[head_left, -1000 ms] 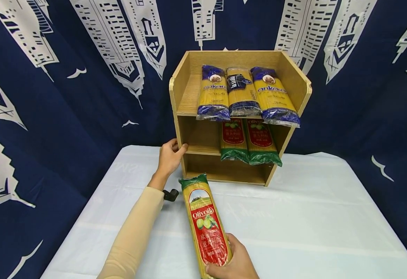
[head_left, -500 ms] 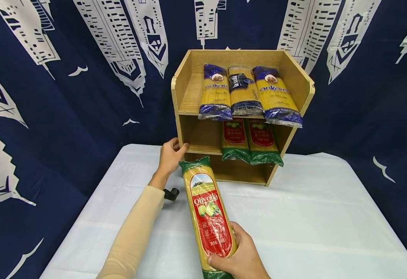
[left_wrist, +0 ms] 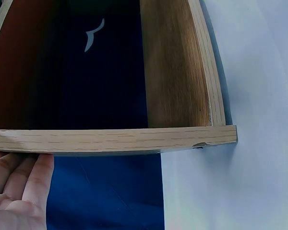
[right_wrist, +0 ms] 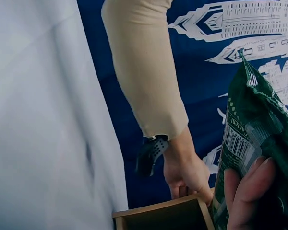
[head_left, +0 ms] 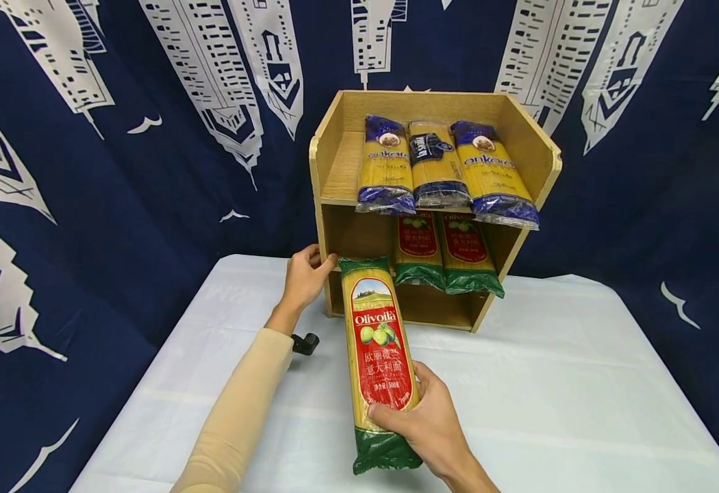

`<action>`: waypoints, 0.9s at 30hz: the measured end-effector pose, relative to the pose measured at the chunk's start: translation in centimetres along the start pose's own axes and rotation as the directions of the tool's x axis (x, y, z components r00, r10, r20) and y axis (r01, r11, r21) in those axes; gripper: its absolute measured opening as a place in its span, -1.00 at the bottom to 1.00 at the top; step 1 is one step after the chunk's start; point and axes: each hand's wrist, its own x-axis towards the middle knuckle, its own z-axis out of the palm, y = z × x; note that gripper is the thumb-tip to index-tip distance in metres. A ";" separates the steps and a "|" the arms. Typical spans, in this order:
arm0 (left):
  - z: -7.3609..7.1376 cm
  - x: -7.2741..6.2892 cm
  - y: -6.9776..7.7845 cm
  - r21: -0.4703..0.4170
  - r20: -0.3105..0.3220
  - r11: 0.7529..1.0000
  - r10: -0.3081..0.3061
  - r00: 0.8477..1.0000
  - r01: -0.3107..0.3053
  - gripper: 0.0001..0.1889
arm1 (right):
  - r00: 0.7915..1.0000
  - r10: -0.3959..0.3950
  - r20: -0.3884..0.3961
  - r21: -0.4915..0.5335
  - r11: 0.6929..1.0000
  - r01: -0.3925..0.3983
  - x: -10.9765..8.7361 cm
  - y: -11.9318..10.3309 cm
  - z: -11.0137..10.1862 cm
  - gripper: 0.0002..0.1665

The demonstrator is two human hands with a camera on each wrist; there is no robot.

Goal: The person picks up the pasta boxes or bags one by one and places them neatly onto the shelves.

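Observation:
My right hand [head_left: 424, 421] grips a pack of spaghetti [head_left: 379, 342] near its lower end, thumb across the front. The pack has a red Olivoilà label and green ends. Its far end overlaps the left part of the middle compartment of a wooden shelf [head_left: 319, 205]. At that shelf's left side panel, my left hand [head_left: 304, 277] holds the edge, thumb at the front and fingers along the outside. The left wrist view shows those fingers [left_wrist: 36, 179] against the panel [left_wrist: 110, 140]. From the right wrist, the pack's green end [right_wrist: 245, 124] shows with fingertips on it.
Two more Olivoilà packs [head_left: 418, 250] lie in the middle compartment, on the right. Several yellow and blue pasta packs [head_left: 385, 164] lie on the top level, ends jutting over its front edge. The shelf stands on a white-covered table [head_left: 550, 383] before a dark blue curtain [head_left: 168, 178].
My right hand has carried the spaghetti pack forward and up from the near table edge to the shelf front. The left hand keeps its place on the side panel.

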 end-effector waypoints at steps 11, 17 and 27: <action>-0.1 0.0 -0.1 0.002 -0.003 1.000 0.016 1.000 -0.016 -0.62 | 0.996 -0.061 -0.064 -0.013 0.998 0.060 2.8 -0.8 0.5 -0.26; -0.1 0.2 0.1 0.008 0.000 1.000 0.013 1.000 -0.013 -0.62 | 0.994 -0.099 -0.056 -0.012 0.995 0.098 4.5 -1.1 0.3 -0.29; -0.1 0.1 -0.2 0.006 0.000 1.000 -0.012 1.000 0.012 -0.61 | 0.993 -0.112 -0.047 -0.041 0.993 0.110 8.0 -1.9 -0.1 -0.28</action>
